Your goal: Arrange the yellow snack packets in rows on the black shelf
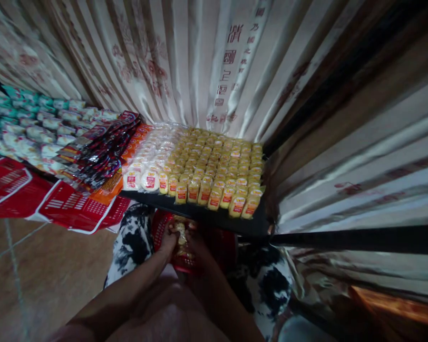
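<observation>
My left hand [169,238] and my right hand [195,239] are low in front of me, between my knees, at a red plastic basket [188,265]. Both hands are closed around the sides of a yellowish, clear-wrapped snack pack [180,232]; some fingertips are in shadow. Above them on a black tabletop [199,213] stand rows of small yellow snack packs [214,171] with red and white labels. Round white wrapped snacks [150,178] line up to their left.
Farther left lie dark purple packets [103,147], orange packets [135,140], and white-and-green wrapped items [50,123]. Red printed sheets [67,202] hang along the table's front. A pleated curtain [199,61] rises behind, with a dark bar [360,240] at the right.
</observation>
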Action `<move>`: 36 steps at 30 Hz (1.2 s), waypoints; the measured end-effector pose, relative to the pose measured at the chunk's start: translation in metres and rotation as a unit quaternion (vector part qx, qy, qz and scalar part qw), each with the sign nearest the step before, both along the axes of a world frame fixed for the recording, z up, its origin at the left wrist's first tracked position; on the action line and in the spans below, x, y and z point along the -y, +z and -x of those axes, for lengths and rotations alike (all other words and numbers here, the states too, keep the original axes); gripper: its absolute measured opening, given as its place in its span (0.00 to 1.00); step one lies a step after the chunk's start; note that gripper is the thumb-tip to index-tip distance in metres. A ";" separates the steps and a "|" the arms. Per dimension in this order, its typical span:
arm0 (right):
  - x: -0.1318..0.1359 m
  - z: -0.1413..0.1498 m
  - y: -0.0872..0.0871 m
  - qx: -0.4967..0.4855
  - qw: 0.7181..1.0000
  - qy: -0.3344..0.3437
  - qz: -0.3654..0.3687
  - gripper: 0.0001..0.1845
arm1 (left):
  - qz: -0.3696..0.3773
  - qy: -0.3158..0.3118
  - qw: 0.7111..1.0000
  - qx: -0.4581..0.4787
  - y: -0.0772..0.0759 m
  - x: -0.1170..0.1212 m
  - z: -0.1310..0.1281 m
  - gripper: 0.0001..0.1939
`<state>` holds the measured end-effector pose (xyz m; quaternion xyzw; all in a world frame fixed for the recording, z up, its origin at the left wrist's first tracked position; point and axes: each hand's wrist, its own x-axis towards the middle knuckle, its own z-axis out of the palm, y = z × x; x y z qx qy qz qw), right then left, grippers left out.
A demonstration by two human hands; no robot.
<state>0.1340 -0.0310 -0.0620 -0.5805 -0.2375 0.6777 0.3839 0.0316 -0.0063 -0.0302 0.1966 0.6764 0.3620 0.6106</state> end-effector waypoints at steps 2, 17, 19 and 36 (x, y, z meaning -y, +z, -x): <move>0.006 -0.004 0.011 0.013 1.000 -0.006 -0.004 0.32 | -0.017 -0.006 0.999 0.029 0.008 0.002 0.000 0.34; 0.043 -0.033 0.102 0.448 0.813 0.055 -0.369 0.15 | 0.000 -0.102 0.973 0.205 0.108 0.020 0.015 0.14; 0.046 -0.036 0.110 0.485 0.772 0.060 -0.407 0.15 | -0.023 -0.103 0.974 0.198 0.119 0.021 0.013 0.11; 0.029 -0.058 0.143 0.108 0.946 -0.182 -0.245 0.33 | -0.162 -0.177 0.953 0.185 0.149 0.014 -0.031 0.24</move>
